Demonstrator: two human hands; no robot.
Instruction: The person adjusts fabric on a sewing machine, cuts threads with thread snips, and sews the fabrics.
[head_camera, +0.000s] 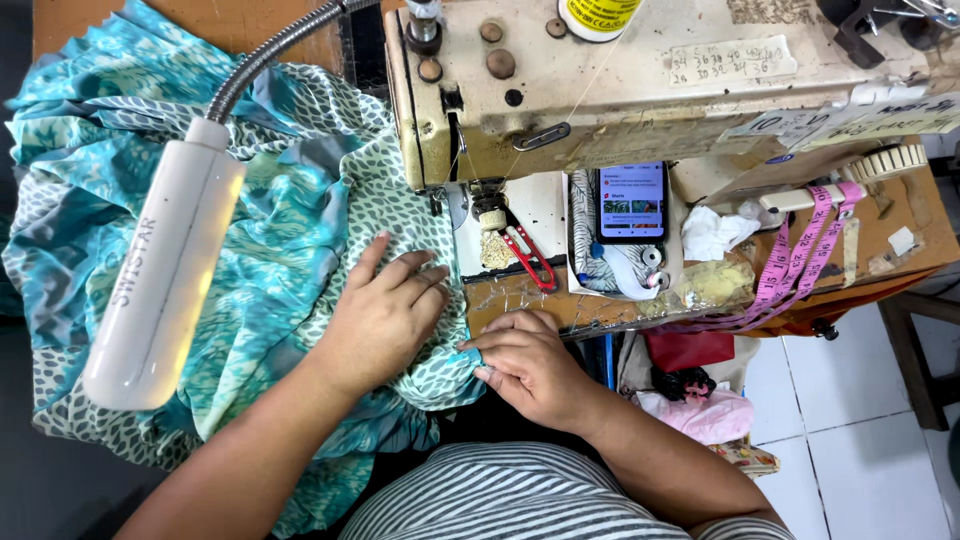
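A teal and grey patterned fabric (250, 230) lies spread over the sewing table and runs under the needle of a cream sewing machine (620, 90). My left hand (385, 315) rests flat on the fabric, fingers spread, just left of the needle area. My right hand (530, 365) pinches the fabric's folded edge at the table's front edge, below the needle plate. The rest of the cloth bunches down toward my lap.
A white gooseneck lamp (165, 270) hangs over the fabric at left. Red-handled snips (530, 262) lie by the needle plate. A phone (632, 200), bobbins, crumpled tissue (715, 232) and a pink measuring tape (800, 262) sit at right. Tiled floor lies at lower right.
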